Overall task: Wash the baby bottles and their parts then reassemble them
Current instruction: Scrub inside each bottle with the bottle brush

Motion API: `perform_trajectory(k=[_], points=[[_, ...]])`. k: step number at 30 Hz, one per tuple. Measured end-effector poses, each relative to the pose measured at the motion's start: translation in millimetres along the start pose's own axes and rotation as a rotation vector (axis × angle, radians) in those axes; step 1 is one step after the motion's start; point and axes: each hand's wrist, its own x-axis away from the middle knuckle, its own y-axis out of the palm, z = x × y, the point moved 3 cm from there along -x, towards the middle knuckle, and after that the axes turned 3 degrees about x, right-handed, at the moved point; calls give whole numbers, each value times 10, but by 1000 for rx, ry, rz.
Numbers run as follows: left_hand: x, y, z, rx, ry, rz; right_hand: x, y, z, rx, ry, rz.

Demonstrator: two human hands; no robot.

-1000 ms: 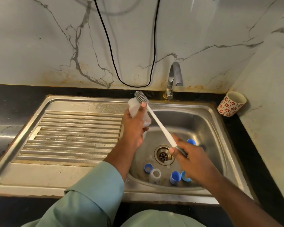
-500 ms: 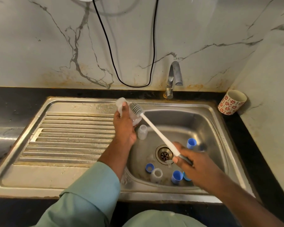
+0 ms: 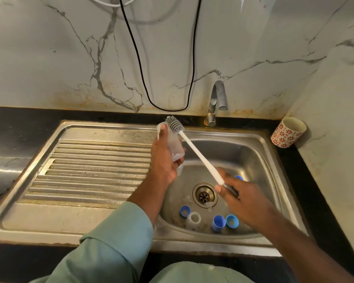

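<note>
No legible text, label, brand, number or sign on any item in view. Patterned cup (image 3: 288,132), right edge of the frame: red flower motifs only, no lettering. Baby bottle (image 3: 175,147), centre of the frame: translucent, any graduation marks too faint to read.
</note>
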Motion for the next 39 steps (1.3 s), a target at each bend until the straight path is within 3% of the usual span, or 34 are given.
perform_trajectory(k=[5,7,11,16,20,26,30,35,39], points=[[-144,-31,358,208,62,143,72,-62,5,99,-26,-57],[-149,-31,372,168,76,139,88,-43,-26,91,-25,-74],[-44,90,204,64,39,62,-134,-59,-173,5,-30,51],[-127,-96,435,294,64,173,112,64,-141,75,-25,-73],[89,58,229,86,5,183,-53,100,-191,47,17,-5],[52,-45,428,152,73,294,245,71,-150,220,-41,-98],[123,34,313,148,90,259,105,143,-205,210,-54,-34],[76,-100,510,342,92,372,297,120,-227,207,-40,-74],[207,77,270,237,77,333,232,171,-346,185,-46,-75]])
